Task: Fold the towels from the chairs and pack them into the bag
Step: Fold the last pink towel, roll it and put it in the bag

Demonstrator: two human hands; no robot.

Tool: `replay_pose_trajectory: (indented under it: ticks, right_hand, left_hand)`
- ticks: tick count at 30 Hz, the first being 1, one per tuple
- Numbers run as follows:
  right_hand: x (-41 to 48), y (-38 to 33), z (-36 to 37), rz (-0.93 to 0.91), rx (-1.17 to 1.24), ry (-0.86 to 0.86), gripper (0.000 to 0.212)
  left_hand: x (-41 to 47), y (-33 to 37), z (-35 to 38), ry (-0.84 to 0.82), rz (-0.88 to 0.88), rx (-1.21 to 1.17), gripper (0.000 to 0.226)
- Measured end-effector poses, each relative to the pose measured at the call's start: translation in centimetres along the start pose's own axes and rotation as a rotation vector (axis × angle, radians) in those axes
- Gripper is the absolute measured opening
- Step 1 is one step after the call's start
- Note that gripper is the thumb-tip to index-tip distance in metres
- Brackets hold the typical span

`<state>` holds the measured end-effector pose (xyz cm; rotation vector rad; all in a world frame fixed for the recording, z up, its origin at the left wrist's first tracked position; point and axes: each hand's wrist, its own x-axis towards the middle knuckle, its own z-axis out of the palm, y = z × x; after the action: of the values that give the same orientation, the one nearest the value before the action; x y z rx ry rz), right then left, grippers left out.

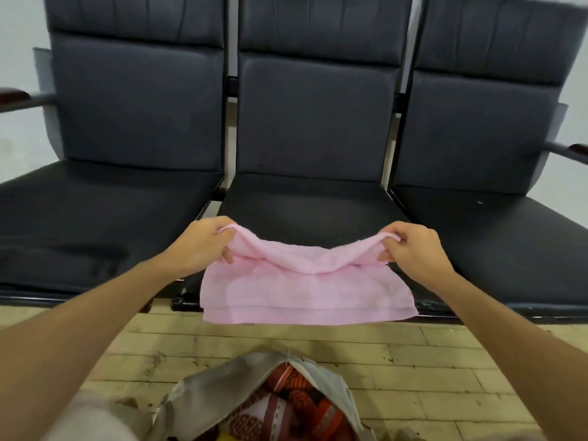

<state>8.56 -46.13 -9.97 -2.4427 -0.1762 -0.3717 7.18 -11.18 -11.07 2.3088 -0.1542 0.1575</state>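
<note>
One pink towel (305,294) is in view, and I hold it with both hands. My left hand (203,246) pinches its upper left corner between thumb and curled fingers; my right hand (410,249) pinches its upper right corner the same way. The top edge sags between the two hands, and the lower edge shows two layers, one just above the other. The towel hangs over the front edge of the middle chair (311,198) and hides part of that chair's front rail; I cannot tell whether it touches the seat. Three dark padded chairs stand side by side in one row: the left chair (95,218), the middle chair and the right chair (496,224). Two armrests are visible, one at the far left (12,93) and one at the far right (576,151). One grey bag (203,396) lies open on the tiled floor (413,361) below the towel, near my body, its zipper edge parted. A red patterned cloth (296,399) lies inside it. My forearms cross part of the floor on both sides of the bag.
</note>
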Motion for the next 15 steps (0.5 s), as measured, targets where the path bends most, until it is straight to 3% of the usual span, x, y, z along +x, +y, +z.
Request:
replay_pose_trajectory:
  ticks: [3,5,15]
  right_hand:
    - [-1.5,1.0,-0.6,-0.006,-0.215,-0.277,0.024]
    - [-2.1,1.3,-0.1,-0.023,-0.366,-0.431,0.025]
    - [1.0,2.3,3.7,0.040,-0.398,-0.413,0.034]
  left_hand:
    - [-1.4,-1.0,0.0,-0.292,0.035,0.234,0.023]
    - [-1.8,-1.9,0.4,-0.382,0.082,0.355,0.024]
    - [0.9,-5.2,1.3,-0.262,0.134,0.399,0.034]
